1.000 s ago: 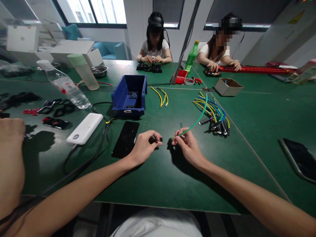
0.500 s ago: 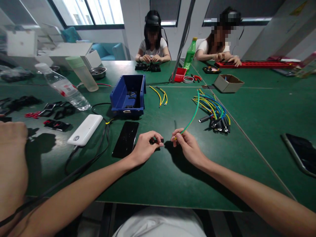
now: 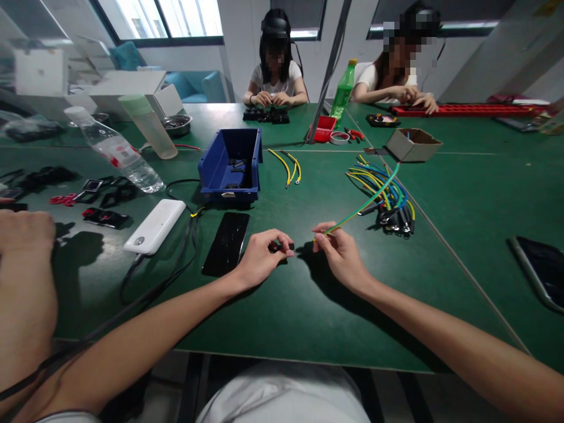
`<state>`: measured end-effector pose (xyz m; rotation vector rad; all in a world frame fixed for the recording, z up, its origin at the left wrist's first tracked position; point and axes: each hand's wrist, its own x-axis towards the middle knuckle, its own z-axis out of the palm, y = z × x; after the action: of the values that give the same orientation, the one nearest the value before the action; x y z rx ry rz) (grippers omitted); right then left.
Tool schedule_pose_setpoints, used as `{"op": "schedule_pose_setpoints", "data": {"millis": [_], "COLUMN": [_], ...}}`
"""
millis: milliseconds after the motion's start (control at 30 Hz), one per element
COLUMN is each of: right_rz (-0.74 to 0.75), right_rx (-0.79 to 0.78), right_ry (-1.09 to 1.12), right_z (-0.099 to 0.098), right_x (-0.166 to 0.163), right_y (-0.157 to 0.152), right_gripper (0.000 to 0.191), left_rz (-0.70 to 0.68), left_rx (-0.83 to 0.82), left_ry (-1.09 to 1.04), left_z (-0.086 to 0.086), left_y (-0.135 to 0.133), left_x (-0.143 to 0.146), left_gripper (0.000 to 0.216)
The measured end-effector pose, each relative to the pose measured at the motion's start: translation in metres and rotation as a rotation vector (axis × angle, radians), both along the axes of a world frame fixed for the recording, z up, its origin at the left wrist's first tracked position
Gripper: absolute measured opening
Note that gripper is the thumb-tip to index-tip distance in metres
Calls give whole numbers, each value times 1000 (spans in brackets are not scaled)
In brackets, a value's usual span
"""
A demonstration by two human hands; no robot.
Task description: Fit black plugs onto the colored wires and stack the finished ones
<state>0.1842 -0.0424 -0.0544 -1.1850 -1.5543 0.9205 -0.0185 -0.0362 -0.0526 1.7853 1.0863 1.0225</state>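
Note:
My left hand (image 3: 267, 255) rests low over the table, thumb and fingertips pinching a small black sleeve (image 3: 291, 247); the fingers cover most of it. A short gap to the right, my right hand (image 3: 337, 249) grips a green-and-yellow wire (image 3: 363, 207) near one end. Its free length slants up to the right, across a bundle of yellow, blue and green wires (image 3: 388, 194) with black sleeves and ring terminals. Behind my left hand stands a blue bin (image 3: 230, 191) with small black pieces (image 3: 237, 165) inside. Several short yellow wires (image 3: 288, 167) lie right of the bin.
A black phone (image 3: 226, 244) and a white power bank (image 3: 155, 226) with a cable lie left. Another person's hand (image 3: 26, 247) is at the left edge. Further back are a water bottle (image 3: 118, 154), a cardboard box (image 3: 412, 147) and two people at work. A second phone (image 3: 540, 270) lies right.
The green-and-yellow wire has swung down to the right, from steep to slanted, in my right hand. My left hand stays nearly in place with the black sleeve. The view has shifted slightly.

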Motion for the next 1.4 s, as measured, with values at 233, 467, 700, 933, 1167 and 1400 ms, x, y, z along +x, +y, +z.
{"op": "schedule_pose_setpoints", "data": {"millis": [233, 467, 700, 933, 1167, 1400], "right_rz": [8, 11, 48, 90, 135, 143], "right_rx": [-9, -25, -107, -98, -141, -195], "right_ry": [26, 101, 297, 274, 356, 404], "right_z": [2, 2, -1, 5, 8, 8], "right_x": [1, 0, -2, -4, -5, -6], "right_y": [0, 0, -1, -2, -7, -8], "right_gripper": [16, 13, 16, 16, 15, 16], "left_rz": [-5, -3, -1, -12, -15, -20], "left_rx": [-12, -17, -9, -6, -18, -62], "left_ry": [-2, -6, -2, -14, -38, -61], "left_z": [0, 1, 2, 3, 4, 4], "left_y": [0, 0, -1, -1, -3, -8], "left_x": [0, 0, 0, 1, 2, 3], "left_gripper": [12, 12, 13, 12, 13, 13]}}
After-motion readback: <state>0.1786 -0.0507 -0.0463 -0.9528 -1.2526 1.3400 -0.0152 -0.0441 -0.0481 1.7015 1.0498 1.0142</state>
